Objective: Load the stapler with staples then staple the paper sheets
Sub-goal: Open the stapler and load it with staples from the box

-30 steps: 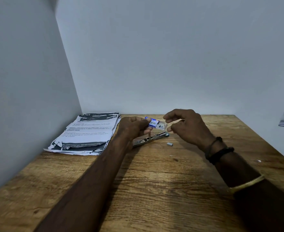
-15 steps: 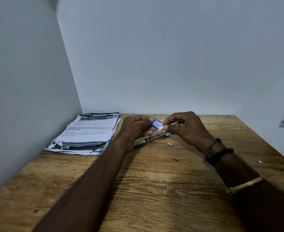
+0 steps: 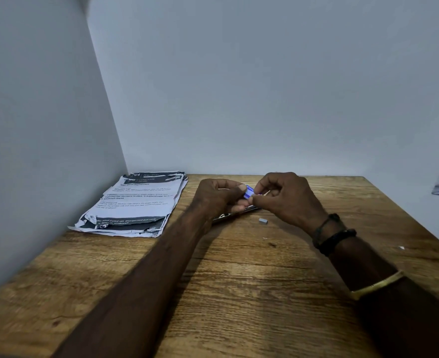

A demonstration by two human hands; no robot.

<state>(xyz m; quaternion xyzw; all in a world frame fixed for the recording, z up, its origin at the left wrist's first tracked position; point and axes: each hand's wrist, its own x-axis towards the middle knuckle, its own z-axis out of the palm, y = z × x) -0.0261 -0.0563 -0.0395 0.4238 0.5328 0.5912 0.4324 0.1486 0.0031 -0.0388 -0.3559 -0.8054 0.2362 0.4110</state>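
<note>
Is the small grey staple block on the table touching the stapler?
Apart. The head view shows bare wood between the staple block and the stapler.

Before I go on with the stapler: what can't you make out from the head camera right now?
- Stapler: mostly hidden under the left hand; whether its tray is open or loaded cannot be told.
- Small blue box: pinched between both hands' fingers; contents hidden, print too small.
- Right hand: its fingertips cover the box's near end.
- Paper sheets: text blurred, count unclear.
- Small grey piece on the table: too small to identify.
</note>
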